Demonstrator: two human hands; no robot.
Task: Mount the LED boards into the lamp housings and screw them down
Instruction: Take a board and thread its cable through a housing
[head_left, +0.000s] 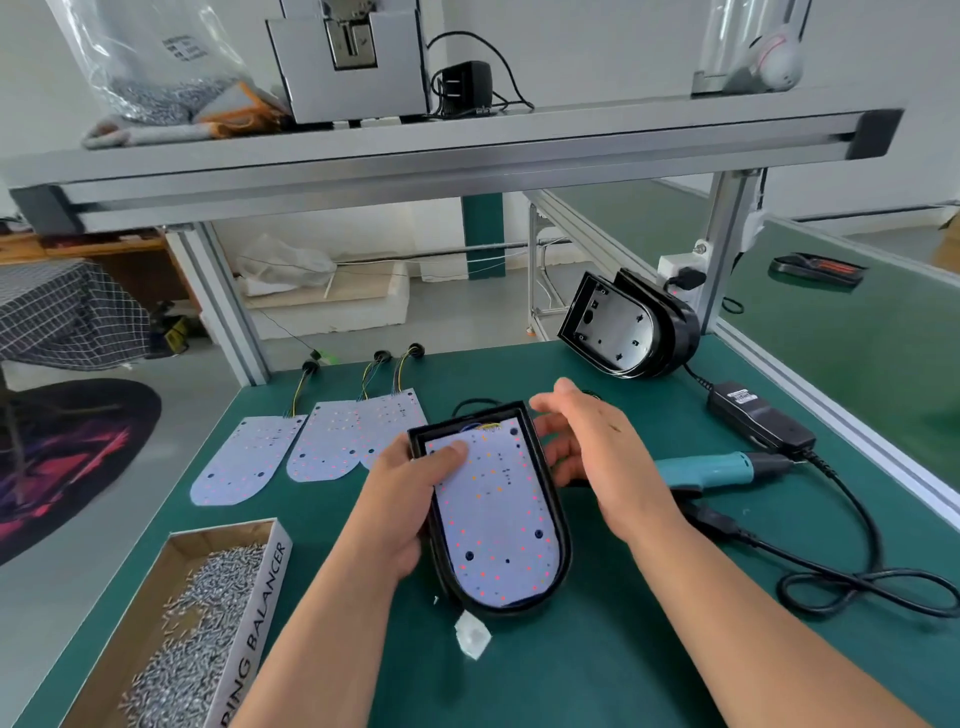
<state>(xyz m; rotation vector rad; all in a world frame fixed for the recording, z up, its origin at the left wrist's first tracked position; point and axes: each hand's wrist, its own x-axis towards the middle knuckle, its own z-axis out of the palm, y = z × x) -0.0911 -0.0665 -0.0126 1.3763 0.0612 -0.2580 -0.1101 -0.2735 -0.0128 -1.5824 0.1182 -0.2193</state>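
Housing (467, 415) is gripped at its left edge by the left hand (400, 499), and the LED board (493, 519) seated inside it is pressed by the thumb (447, 452). The right hand (597, 447) is held open just right of the housing. Spare boards (322, 441) are laid to its left.

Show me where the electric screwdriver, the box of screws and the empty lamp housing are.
electric screwdriver (711, 467), head view, on its teal handle.
box of screws (266, 592), head view, on its white side wall.
empty lamp housing (621, 325), head view, on its grey inner floor.
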